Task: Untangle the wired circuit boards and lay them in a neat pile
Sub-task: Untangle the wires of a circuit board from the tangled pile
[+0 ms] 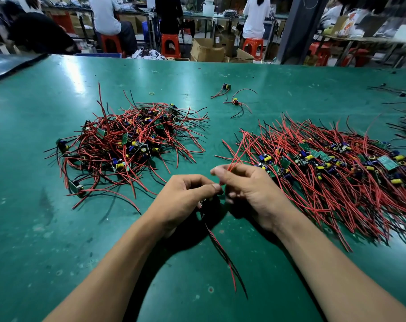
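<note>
Both hands work one set of held wires (pixel 231 166) between them. The right hand (pixel 250 187) pinches a few red strands between thumb and fingertips, and those strands fan upward from the pinch. The left hand (pixel 188 196) has its fingers curled in and its thumb pressed to the forefinger, closed on the same set where it passes between the two hands. Below that grip, red and black leads trail toward the person over the green table (pixel 58 228). The board these leads belong to is hidden between the palms, so I cannot tell how it lies.

The hands hover on the near side of the tangled heap (pixel 127 142) and a little to its right, close to its trailing wire ends but apart from them. The heap is a loose knot of red and black wires with small green boards carrying yellow and blue parts, pointing every way.

Right of the heap, across a strip of bare table, lies the sorted pile (pixel 325 163). Its boards sit in a rough band with wires combed to either side. Beyond the heap and to its right, two loose boards (pixel 229 95) lie apart from both piles. A yellow rubber band (pixel 152 92) lies just past the heap's far edge. Far beyond the heap, people sit on red stools (pixel 170 44) at other benches.
</note>
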### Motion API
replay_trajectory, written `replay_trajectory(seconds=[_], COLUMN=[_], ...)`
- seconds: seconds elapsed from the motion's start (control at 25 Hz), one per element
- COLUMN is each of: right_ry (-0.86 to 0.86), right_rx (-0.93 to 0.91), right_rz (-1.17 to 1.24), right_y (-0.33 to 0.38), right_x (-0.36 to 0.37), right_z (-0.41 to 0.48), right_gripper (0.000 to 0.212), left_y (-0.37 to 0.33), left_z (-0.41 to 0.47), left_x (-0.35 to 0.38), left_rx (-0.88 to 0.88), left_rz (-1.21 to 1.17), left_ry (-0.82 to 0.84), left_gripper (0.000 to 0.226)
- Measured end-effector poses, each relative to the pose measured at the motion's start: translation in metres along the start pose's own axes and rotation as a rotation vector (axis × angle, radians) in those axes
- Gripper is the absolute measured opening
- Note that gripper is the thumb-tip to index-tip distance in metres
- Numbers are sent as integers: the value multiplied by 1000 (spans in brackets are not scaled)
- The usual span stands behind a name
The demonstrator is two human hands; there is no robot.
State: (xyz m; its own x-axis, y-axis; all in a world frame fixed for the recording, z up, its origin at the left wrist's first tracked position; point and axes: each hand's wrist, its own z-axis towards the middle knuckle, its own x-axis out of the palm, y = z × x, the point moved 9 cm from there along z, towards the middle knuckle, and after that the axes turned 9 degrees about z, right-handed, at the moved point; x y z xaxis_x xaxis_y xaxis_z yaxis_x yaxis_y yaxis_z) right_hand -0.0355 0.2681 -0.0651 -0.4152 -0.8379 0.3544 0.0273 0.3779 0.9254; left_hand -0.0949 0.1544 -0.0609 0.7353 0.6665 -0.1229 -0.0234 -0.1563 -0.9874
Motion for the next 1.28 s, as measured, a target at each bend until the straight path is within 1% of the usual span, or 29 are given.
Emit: replay_trajectory(seconds=[0.08, 0.24, 0.32, 0.4, 0.48, 0.56, 0.64, 0.72, 0.8, 0.84, 0.88, 0.92, 1.0, 1.04, 1.08, 1.16, 1.2, 1.24, 1.28], right_ry=[51, 35, -24, -130, -247, -310, -330, -340, -330, -317, -291, -242, -103, -35, 7, 51, 63, 69, 71], right_rx=[42, 38, -17, -88, -144, -174, -195, -183, -130, -108, -98, -98, -101, -86, -67, -61, -86, -103, -108], right_rz=[-32, -21, 13, 84, 187, 296, 345, 341, 327, 296, 233, 117, -227, -341, -370, -276, -269, -283, -270], right_y=[-5, 2, 9, 18, 29, 36, 40, 37, 28, 24, 22, 20, 15, 10, 7, 8, 12, 14, 14], right_x=[2, -7, -11, -22, -38, -48, -52, -52, -48, -44, -40, -33, -14, -4, 2, 11, 14, 16, 18], right_z=[-1, 1, 3, 4, 4, 4, 3, 4, 6, 6, 6, 4, -1, -4, -6, -9, -11, -12, -14], right_gripper=[40, 28, 24, 24, 24, 25, 28, 40, 56, 57, 51, 39, 13, 7, 7, 13, 17, 23, 28], left_y=[-1, -1, -2, -5, -6, -6, -4, -1, 3, 4, 5, 6, 8, 8, 8, 7, 8, 7, 6], left_z=[-1, -2, -2, -3, -4, -5, -4, -2, 1, 2, 3, 3, 4, 4, 4, 4, 4, 4, 3], left_x=[1, 1, 2, 6, 9, 10, 8, 4, -2, -4, -5, -6, -8, -10, -12, -12, -12, -11, -11], left_rx=[-1, -33, -28, -7, 5, 1, -18, -60, -100, -118, -136, -152, -173, -174, -171, -166, -172, -171, -164], left_rz=[-30, -50, -47, -16, 16, 7, -54, -181, -303, -355, -410, -467, -564, -577, -568, -557, -565, -583, -593], left_ry=[1, 38, 72, 115, 152, 162, 140, 79, 7, -21, -46, -71, -126, -151, -169, -180, -182, -183, -184], left_gripper=[12, 12, 12, 16, 19, 17, 11, 9, 8, 7, 7, 8, 11, 11, 13, 26, 31, 30, 24])
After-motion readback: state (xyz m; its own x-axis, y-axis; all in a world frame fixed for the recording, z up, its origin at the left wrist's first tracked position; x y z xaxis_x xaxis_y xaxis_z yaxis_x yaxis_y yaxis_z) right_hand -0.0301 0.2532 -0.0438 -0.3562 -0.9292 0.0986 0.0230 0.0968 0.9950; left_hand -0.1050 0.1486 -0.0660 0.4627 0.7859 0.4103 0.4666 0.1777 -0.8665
